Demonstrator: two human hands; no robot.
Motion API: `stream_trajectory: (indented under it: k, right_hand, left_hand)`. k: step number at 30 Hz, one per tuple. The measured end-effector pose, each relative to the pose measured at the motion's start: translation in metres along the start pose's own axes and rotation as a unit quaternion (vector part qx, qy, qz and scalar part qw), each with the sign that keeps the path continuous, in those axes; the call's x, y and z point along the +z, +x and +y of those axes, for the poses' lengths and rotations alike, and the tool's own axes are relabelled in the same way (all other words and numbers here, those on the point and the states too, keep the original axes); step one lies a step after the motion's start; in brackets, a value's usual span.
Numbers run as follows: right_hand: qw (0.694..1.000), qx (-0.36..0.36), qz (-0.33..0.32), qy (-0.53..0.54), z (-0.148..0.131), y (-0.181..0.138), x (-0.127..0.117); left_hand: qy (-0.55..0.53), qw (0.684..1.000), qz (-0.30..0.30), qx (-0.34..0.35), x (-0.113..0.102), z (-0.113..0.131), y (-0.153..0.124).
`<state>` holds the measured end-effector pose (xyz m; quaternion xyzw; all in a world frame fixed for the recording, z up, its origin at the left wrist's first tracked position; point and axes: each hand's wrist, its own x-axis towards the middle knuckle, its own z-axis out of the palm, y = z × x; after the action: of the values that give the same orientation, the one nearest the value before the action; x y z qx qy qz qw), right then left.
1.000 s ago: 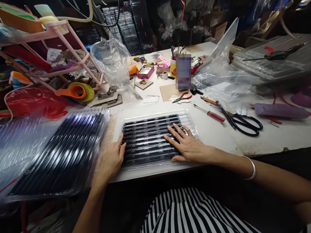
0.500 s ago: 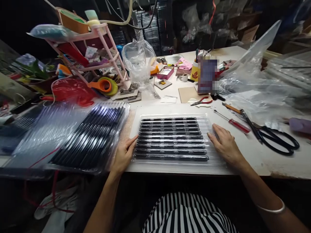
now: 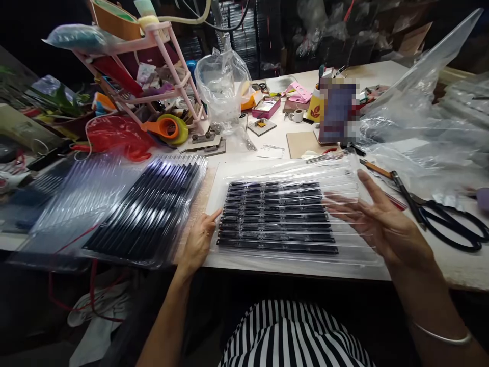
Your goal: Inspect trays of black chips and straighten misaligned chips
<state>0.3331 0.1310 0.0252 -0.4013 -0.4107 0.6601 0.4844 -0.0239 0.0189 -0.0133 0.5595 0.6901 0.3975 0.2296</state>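
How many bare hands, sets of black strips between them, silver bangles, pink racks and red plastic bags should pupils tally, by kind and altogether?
Bare left hand and right hand: 2
Set of black strips between them: 1
Silver bangle: 1
Pink rack: 1
Red plastic bag: 1
Total: 6

White table (scuffed at right), clear tray of black strips, scissors, tan board

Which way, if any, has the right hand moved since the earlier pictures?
Yes: the right hand has moved rightward, now closer to the black-handled scissors.
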Motion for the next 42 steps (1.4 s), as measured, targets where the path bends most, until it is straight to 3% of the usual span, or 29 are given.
stream_trajectory:
  k: [2,6,12,17,25,33,37,42]
  right_hand:
    - [0.998,0.019,-0.029,0.051,0.001,0.003,0.000]
    - [0.986,-0.031,0.085,0.137,0.002,0.014,-0.009]
    - [0.972,-0.023,0.210,0.108,-0.004,0.015,-0.035]
    - [0.954,0.015,0.281,0.100,0.001,0.012,-0.051]
    - [0.965,-0.003,0.249,0.081,0.012,0.009,-0.064]
    - [0.952,-0.028,0.273,0.132,0.014,0.014,-0.069]
    - [0.965,-0.068,0.226,0.113,0.021,0.016,-0.081]
    - [0.972,-0.090,0.198,0.093,0.026,0.018,-0.090]
  left_hand:
    - [-0.044,0.998,0.029,-0.022,0.000,-0.005,-0.002]
    - [-0.147,0.984,0.071,-0.078,0.001,-0.009,-0.003]
    - [0.002,0.998,0.046,-0.052,0.003,0.001,0.003]
    - [0.051,0.997,0.047,-0.029,0.008,0.008,0.006]
    - [0.081,0.995,0.052,-0.013,0.013,0.010,0.006]
    - [0.081,0.995,0.050,-0.003,0.013,0.014,0.004]
    - [0.184,0.976,0.091,0.076,0.014,0.020,-0.002]
    - [0.258,0.947,0.090,0.168,0.012,0.024,-0.008]
